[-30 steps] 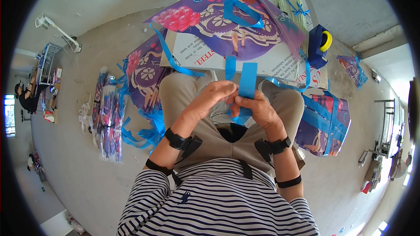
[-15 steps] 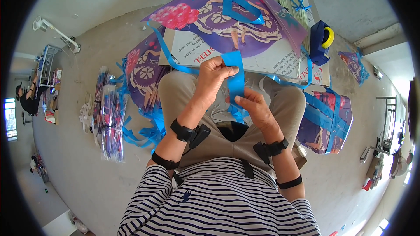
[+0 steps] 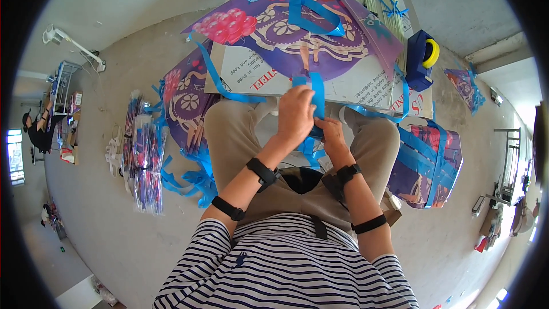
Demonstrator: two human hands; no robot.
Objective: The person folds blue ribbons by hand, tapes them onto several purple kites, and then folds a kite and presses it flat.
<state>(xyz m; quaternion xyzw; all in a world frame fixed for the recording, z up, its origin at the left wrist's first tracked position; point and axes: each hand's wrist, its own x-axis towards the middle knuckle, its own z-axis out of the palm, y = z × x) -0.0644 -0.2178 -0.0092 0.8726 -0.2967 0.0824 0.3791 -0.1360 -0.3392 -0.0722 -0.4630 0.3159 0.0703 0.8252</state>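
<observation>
A blue ribbon (image 3: 318, 91) runs down from the lower edge of a purple kite (image 3: 337, 60), which is printed with a doll-like figure in a gown. My left hand (image 3: 295, 115) is closed on the ribbon between my knees, its knuckles hiding part of the strip. Just below and to the right, my right hand (image 3: 333, 136) pinches a lower stretch of the same ribbon, thumb uppermost. Both hands nearly touch. Further loops of blue ribbon dangle beneath them. The kite lies spread on a white printed board (image 3: 246, 71).
A blue tape dispenser with a yellow roll (image 3: 432, 54) stands at the board's right edge. Thin pale rods (image 3: 392, 23) lie at the far right. Bundled kites (image 3: 426, 160) rest on the floor at right, wrapped packs (image 3: 146, 160) at left. Another person (image 3: 39, 123) is far left.
My left hand has turned over, knuckles now up, and moved down and right toward my right hand. The ribbon, earlier a flat strip held up between both hands, is now partly hidden.
</observation>
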